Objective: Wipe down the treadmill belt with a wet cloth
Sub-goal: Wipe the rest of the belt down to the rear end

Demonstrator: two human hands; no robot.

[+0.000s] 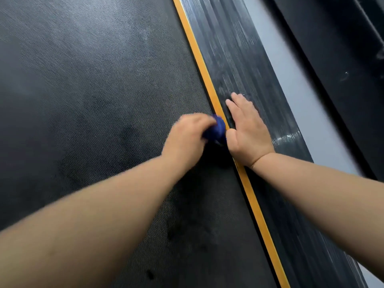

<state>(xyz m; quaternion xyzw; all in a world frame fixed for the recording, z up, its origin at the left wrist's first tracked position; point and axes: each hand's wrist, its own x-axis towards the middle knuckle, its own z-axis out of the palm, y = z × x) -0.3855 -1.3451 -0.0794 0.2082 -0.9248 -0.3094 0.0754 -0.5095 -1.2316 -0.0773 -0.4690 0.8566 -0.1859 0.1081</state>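
The black textured treadmill belt (93,96) fills the left and middle of the view, with darker damp patches on it. My left hand (187,138) grips a bunched dark blue cloth (217,129) and holds it down on the belt, right at its right edge beside the yellow stripe (199,57). The cloth is mostly hidden under my fingers, and the hand is blurred. My right hand (247,129) lies flat with straight fingers on the ribbed black side rail (234,55), just right of the cloth.
Right of the side rail runs a pale grey strip (291,80), then a dark frame part (332,48) at the upper right. Both my forearms cross the lower half of the view.
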